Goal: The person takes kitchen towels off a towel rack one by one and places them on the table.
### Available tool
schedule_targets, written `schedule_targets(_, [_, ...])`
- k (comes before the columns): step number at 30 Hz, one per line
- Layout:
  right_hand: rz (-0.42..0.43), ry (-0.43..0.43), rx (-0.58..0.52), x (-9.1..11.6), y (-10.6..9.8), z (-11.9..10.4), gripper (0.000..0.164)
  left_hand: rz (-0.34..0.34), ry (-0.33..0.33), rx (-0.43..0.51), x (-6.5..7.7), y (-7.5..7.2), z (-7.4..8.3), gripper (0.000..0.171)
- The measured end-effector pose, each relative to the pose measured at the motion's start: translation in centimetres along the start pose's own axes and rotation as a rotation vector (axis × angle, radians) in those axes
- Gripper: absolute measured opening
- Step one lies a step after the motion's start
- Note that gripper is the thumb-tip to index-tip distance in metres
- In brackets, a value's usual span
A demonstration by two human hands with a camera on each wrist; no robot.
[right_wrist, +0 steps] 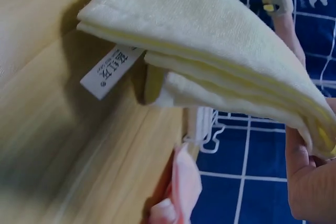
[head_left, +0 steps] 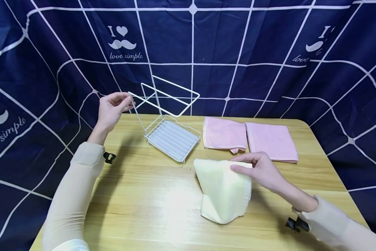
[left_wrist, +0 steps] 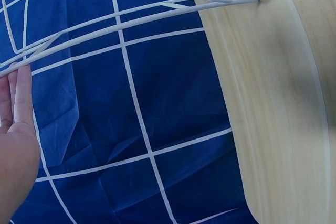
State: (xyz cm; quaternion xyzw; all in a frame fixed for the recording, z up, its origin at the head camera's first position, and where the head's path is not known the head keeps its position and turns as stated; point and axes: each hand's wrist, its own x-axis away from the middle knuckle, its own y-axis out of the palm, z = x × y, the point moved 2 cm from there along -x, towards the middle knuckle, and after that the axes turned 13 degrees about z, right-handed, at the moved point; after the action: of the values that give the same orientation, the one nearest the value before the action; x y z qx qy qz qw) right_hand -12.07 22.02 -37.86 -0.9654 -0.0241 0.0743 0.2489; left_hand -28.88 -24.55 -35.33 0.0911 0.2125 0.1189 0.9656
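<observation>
My left hand (head_left: 114, 106) pinches the upper left corner of a white wire rack (head_left: 162, 99), which stands on the table with a ribbed white tray (head_left: 172, 137) at its base. In the left wrist view, fingertips (left_wrist: 21, 93) meet the rack's wire (left_wrist: 115, 27). My right hand (head_left: 264, 172) grips the top edge of a folded pale yellow towel (head_left: 223, 190), thumb on the near side. The towel hangs down over the table in front of the rack. A white label (right_wrist: 111, 72) sticks out from its folds in the right wrist view.
Two folded pink towels, one (head_left: 225, 134) beside the rack and another (head_left: 270, 141) to its right, lie at the back of the wooden table (head_left: 134, 205). A dark blue gridded cloth (head_left: 219, 38) hangs behind and at both sides.
</observation>
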Motion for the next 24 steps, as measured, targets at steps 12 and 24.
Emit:
schedule_targets(12, [0.034, 0.023, 0.085, -2.0, -0.8, 3.6, 0.022, 0.003, -0.005, 0.013, 0.2, 0.0, 0.1, 0.020])
schedule_targets(24, [0.076, 0.058, 0.093, -3.7, -0.5, 7.1, 0.027, -0.001, -0.005, 0.011, 0.3, 0.0, 0.1, 0.026])
